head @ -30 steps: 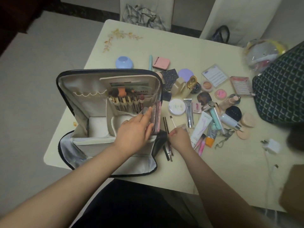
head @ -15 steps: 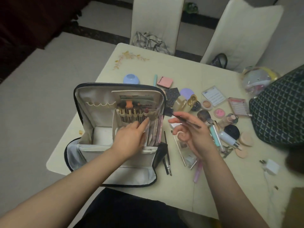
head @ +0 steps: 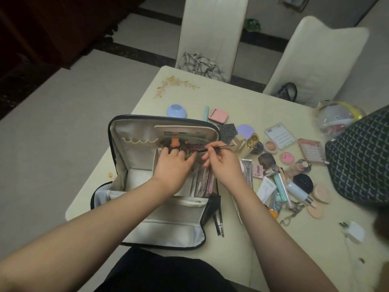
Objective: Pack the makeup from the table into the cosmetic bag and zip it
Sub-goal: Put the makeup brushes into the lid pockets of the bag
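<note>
Metal-handled brush (head: 212, 149) pinched in right hand (head: 224, 165), long axis near level, tip pointing left toward brush slots (head: 181, 147) on cosmetic bag (head: 164, 186), butt end out to the right. Left hand (head: 173, 165) closer to those slots, fingers curled among the brushes already stowed, apparently parting them. Probably next: tip down and slide into a free slot. Much makeup (head: 284, 169) left on tabletop (head: 242, 102), right of the unzipped bag.

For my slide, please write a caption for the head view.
Right hand slides a thin brush into the open cosmetic bag.
</note>
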`<state>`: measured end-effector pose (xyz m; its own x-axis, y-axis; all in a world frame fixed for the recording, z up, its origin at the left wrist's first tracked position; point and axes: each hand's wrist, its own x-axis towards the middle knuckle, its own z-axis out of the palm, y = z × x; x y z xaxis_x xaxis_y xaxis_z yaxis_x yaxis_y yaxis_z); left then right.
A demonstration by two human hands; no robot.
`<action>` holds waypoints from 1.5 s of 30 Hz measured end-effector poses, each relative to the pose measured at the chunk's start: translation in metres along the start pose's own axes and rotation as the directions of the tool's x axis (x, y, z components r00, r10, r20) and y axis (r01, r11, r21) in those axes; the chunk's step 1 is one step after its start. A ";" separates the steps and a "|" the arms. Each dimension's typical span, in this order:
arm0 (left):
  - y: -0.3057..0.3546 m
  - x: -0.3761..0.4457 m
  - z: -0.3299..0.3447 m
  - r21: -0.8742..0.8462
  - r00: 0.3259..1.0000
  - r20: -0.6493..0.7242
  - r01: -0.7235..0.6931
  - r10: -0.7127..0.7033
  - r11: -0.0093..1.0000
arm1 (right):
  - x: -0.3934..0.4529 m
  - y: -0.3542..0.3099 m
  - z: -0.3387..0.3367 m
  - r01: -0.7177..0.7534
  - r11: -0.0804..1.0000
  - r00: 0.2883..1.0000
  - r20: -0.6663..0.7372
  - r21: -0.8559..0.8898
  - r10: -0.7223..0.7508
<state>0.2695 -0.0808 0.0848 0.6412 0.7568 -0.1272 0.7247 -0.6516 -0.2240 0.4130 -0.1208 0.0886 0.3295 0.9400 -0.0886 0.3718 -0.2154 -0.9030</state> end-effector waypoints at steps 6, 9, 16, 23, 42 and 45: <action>-0.001 -0.005 0.000 -0.037 1.000 0.030 -0.009 0.011 0.999 | 0.014 0.000 0.014 0.035 0.943 0.998 0.053 -0.330 -0.019; -0.002 -0.008 0.000 -0.054 0.998 0.055 0.001 0.002 0.999 | 0.022 -0.007 0.018 0.060 0.861 0.993 0.120 -0.506 0.001; 0.001 -0.010 0.002 -0.130 0.999 0.036 0.023 -0.018 0.991 | 0.006 -0.018 0.020 0.163 0.964 0.959 -0.196 -0.208 -0.205; 0.009 -0.015 0.002 -0.119 0.998 0.056 0.005 0.002 0.993 | 0.005 -0.013 0.025 0.269 0.918 0.902 -0.259 -0.292 -0.346; 0.015 -0.035 -0.001 -0.147 0.999 0.051 0.019 -0.011 0.989 | 0.015 0.005 0.028 0.108 0.806 0.988 -0.030 -0.581 -0.153; 0.016 -0.037 -0.001 -0.149 0.999 0.034 0.006 -0.001 0.989 | 0.016 0.003 0.028 0.102 0.837 0.987 -0.051 -0.538 -0.153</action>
<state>0.2572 -0.1192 0.0871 0.6317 0.7585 -0.1603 0.7578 -0.6477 -0.0783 0.3947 -0.0991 0.0728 0.3125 0.9472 0.0718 0.8114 -0.2268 -0.5387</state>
